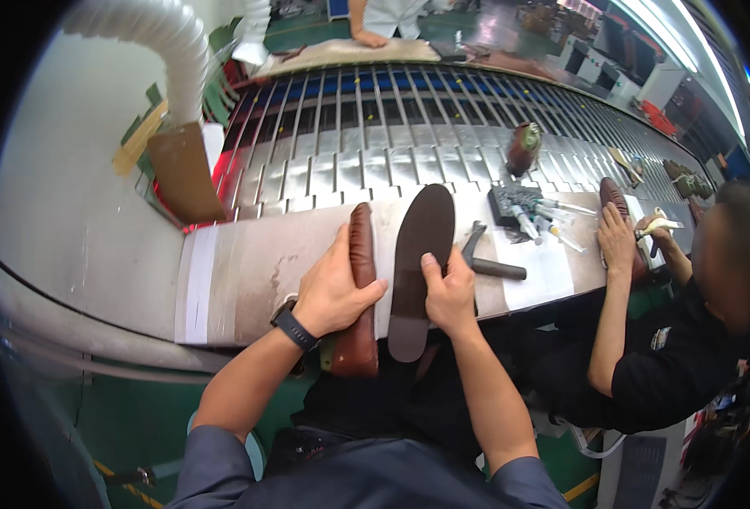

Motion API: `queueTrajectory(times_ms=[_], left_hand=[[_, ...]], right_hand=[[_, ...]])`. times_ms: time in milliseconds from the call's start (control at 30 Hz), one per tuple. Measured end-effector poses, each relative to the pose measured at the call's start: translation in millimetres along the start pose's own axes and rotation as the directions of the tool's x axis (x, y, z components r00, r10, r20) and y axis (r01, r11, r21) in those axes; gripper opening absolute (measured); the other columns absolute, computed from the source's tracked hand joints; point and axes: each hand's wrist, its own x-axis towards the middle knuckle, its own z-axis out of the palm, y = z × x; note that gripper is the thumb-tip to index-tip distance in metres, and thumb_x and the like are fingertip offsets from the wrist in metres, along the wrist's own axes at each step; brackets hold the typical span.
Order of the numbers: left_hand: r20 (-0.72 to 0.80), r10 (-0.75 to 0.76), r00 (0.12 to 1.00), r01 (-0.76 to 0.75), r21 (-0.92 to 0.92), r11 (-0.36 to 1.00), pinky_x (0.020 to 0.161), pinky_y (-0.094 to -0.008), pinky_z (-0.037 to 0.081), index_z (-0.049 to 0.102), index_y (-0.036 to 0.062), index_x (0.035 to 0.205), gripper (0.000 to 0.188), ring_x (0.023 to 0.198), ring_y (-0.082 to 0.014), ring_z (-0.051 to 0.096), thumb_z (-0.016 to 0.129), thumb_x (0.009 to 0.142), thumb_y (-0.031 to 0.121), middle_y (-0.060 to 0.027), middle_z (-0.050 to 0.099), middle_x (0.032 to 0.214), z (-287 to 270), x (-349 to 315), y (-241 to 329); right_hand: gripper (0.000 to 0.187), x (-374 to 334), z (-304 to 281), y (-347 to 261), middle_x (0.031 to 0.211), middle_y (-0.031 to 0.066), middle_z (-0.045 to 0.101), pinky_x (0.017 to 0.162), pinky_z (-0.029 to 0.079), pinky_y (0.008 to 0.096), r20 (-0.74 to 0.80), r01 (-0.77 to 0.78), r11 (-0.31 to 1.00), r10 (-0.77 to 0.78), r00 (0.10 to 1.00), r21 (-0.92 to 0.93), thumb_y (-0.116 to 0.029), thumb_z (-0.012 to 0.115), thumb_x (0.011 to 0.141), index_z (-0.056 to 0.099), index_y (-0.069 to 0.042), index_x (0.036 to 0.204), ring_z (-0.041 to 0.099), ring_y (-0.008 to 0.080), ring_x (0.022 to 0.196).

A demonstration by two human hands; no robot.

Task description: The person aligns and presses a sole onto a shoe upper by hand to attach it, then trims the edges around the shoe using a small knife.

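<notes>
In the head view, grips a brown leather shoe (361, 339) with the left hand (328, 293), thumb laid across it and fingers closed along its far side, toe pointing away from the body. Clasps a flat dark sole (423, 229) in the right hand (453, 295), thumb pressed on its face. Holds both side by side, slightly apart, at the near edge of the tabletop (252, 254). Has a hammer (500, 269) lying just beside the right hand, with syringes (526, 223) beyond, near a black block (502, 202).
</notes>
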Motion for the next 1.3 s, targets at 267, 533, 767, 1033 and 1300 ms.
queueTrajectory(times_ms=[267,533,767,1033,1300], left_hand=[[-0.189,0.075,0.979,-0.194,-0.761,0.619,0.113,-0.038,0.048,0.041,-0.0049,0.158,0.085,0.127,-0.0252,0.063,0.077,0.082,0.012,-0.0181,0.062,0.141,-23.3,18.0,-1.0],[-0.237,0.169,0.957,-0.289,-0.841,0.457,0.119,-0.0492,0.046,0.047,-0.0046,0.151,0.053,0.135,-0.0382,0.063,0.06,0.104,0.015,-0.0299,0.06,0.147,-81.0,20.0,14.9],[-0.228,0.238,0.944,-0.314,-0.84,0.443,0.121,-0.0489,0.043,0.038,-0.0045,0.159,0.064,0.14,-0.0378,0.058,0.057,0.109,0.03,-0.0297,0.058,0.149,-76.9,13.6,8.6],[-0.284,0.238,0.929,-0.366,-0.805,0.466,0.118,-0.0511,0.047,0.037,-0.0007,0.162,0.064,0.133,-0.0405,0.064,0.058,0.111,0.032,-0.0306,0.062,0.144,-97.2,13.8,20.1],[-0.064,0.432,0.9,-0.281,-0.843,0.459,0.115,-0.0414,0.05,0.054,-0.0068,0.141,0.043,0.133,-0.0298,0.066,0.062,0.1,0.003,-0.0249,0.065,0.143,-72.8,37.7,90.1]], right_hand=[[0.022,-0.2,-10.1,6.0,0.093,0.0239,0.075,0.079,0.056,0.0424,-0.028,-0.003,0.999,0.003,1.0,0.032,-0.015,0.064,0.105,0.066,0.006,0.11,0.075,0.0326,0.086],[0.028,6.8,-3.4,12.0,0.109,0.0156,0.077,0.091,0.055,0.0362,0.058,-0.084,0.967,0.072,0.996,0.24,-0.019,0.062,0.109,0.066,0.005,0.123,0.072,0.0204,0.102],[0.029,-11.2,-26.8,2.6,0.126,0.0061,0.073,0.098,0.055,0.0308,0.132,-0.274,0.547,0.284,0.95,0.791,-0.018,0.063,0.111,0.065,0.003,0.132,0.068,0.0136,0.111],[0.029,-56.5,-34.5,-74.0,0.129,0.0081,0.072,0.102,0.056,0.0353,0.17,-0.234,0.37,0.196,0.966,0.899,-0.015,0.063,0.111,0.065,0.001,0.136,0.069,0.0169,0.116],[0.031,-61.1,-44.0,-117.6,0.125,0.0158,0.074,0.106,0.055,0.0422,0.307,-0.225,0.689,0.004,0.952,0.689,-0.016,0.068,0.106,0.069,0.005,0.128,0.071,0.0252,0.117]])
